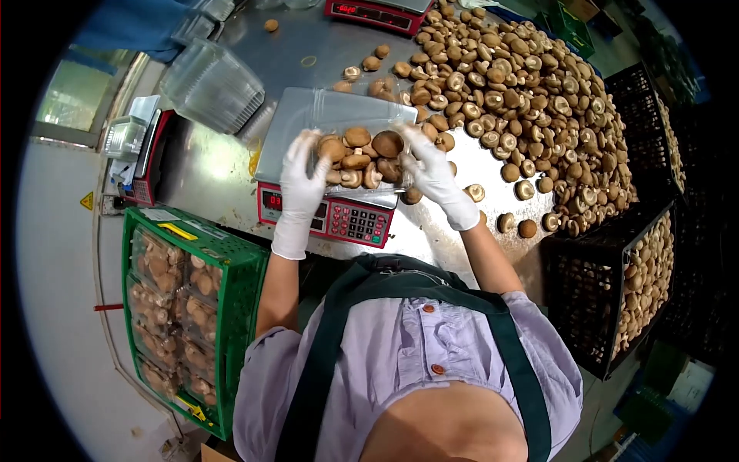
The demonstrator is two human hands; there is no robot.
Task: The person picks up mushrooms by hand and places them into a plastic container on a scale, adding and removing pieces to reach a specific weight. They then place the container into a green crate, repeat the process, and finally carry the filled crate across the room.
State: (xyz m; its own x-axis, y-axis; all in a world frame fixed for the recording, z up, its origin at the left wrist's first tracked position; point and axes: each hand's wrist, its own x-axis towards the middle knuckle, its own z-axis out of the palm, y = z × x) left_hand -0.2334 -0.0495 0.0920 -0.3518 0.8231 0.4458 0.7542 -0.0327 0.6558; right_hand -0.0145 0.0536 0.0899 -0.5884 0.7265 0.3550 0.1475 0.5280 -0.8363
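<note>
A clear plastic container (394, 187) filled with brown shiitake mushrooms (356, 161) is over the red digital scale (359, 221). My left hand (302, 179), in a white glove, grips the container's left side, with fingertips at the rim beside the mushrooms. Around its right side curls my right hand (436, 173), also gloved in white, the fingers up near the far right corner. Part of the scale's lit red display is hidden behind my left wrist. The scale's grey weighing plate (271, 158) shows to the left of the container.
A large heap of loose shiitake (531, 100) covers the right of the metal table. Stacked plastic containers (213, 86) stand at the back left. A green crate (219, 308) of packed mushrooms is at left, black crates (585, 289) at right. Another red scale (375, 15) sits at the back.
</note>
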